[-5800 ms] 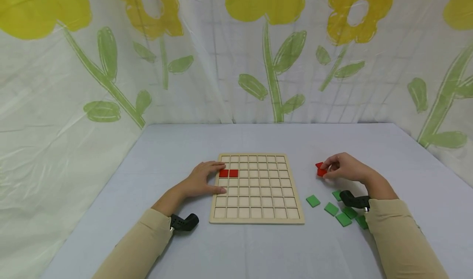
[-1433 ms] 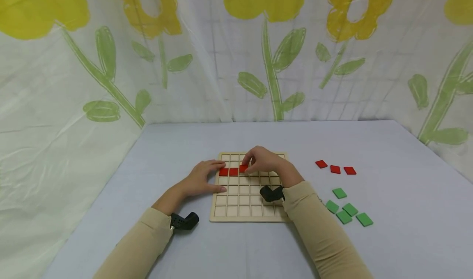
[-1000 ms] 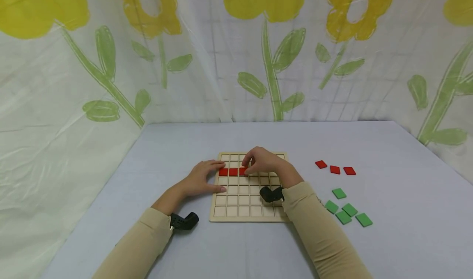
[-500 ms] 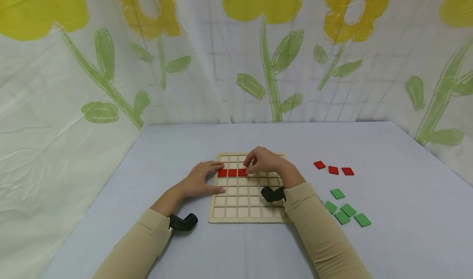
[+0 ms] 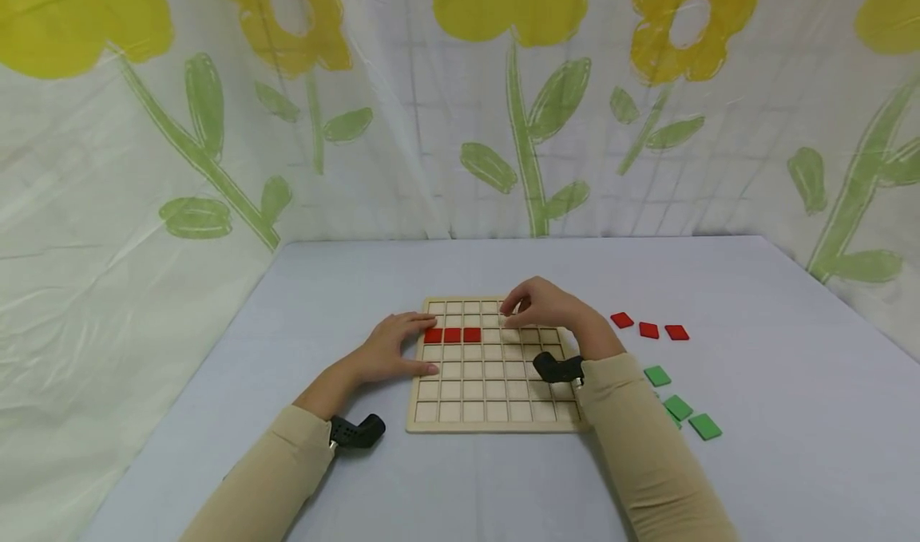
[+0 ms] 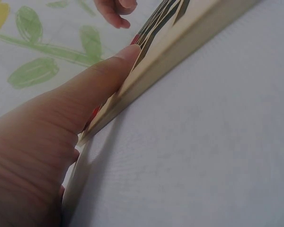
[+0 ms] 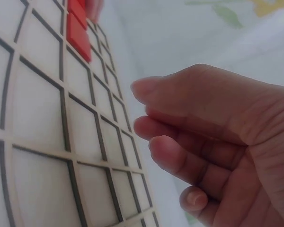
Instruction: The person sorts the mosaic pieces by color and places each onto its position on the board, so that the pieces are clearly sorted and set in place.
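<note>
A wooden grid board [image 5: 496, 428] lies on the table, with three red square tiles [image 5: 452, 335] side by side in its third row from the far edge, starting at the left. My left hand [image 5: 391, 350] rests on the board's left edge; in the left wrist view its thumb [image 6: 104, 75] lies straight over the rim. Above the right part of the board is my right hand [image 5: 549, 306], fingers loosely bent. The right wrist view shows nothing between its thumb and fingertips, and the red tiles [image 7: 78, 35] sit apart from it.
Three more red tiles [image 5: 648, 330] lie on the table right of the board. Nearer, several green square tiles [image 5: 705, 426] are scattered, some partly hidden by the right sleeve [image 5: 640, 422]. A flower-printed curtain [image 5: 388, 127] hangs behind the table.
My right hand brought a red tile from the right-hand group, set it into the third cell of the row and let go. It has since moved rightward. The left hand stayed put.
</note>
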Motion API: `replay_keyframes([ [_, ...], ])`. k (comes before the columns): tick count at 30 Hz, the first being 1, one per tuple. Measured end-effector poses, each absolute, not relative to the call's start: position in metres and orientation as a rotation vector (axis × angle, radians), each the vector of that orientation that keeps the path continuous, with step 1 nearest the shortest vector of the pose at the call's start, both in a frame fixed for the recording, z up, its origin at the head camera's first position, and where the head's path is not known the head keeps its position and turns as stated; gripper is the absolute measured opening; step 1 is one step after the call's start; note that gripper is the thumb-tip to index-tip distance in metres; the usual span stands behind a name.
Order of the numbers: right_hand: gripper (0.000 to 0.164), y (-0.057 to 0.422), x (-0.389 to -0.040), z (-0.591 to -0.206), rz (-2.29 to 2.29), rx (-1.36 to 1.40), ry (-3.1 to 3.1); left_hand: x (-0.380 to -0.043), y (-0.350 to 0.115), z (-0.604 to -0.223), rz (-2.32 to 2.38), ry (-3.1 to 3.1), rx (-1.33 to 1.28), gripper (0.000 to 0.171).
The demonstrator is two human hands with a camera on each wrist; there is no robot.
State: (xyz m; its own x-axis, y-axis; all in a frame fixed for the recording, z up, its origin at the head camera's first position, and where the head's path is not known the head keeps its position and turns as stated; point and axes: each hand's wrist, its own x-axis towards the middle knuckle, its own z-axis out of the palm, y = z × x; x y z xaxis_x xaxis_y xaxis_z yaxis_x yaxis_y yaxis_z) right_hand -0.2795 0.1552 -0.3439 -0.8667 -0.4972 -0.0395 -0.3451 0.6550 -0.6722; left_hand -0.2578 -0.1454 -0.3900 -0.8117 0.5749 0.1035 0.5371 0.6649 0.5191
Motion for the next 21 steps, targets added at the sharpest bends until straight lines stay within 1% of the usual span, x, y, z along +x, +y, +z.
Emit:
replay_keyframes([
  [7, 0.028, 0.167, -0.278, -0.342, -1.050, -0.674, 2.643, -0.258, -0.146, -0.392, 0.856, 2.799, 0.943, 0.076],
  [21, 0.028, 0.187, -0.278, -0.342, -1.055, -0.627, 2.666, -0.260, -0.147, -0.393, 0.849, 2.800, 0.935, 0.077],
])
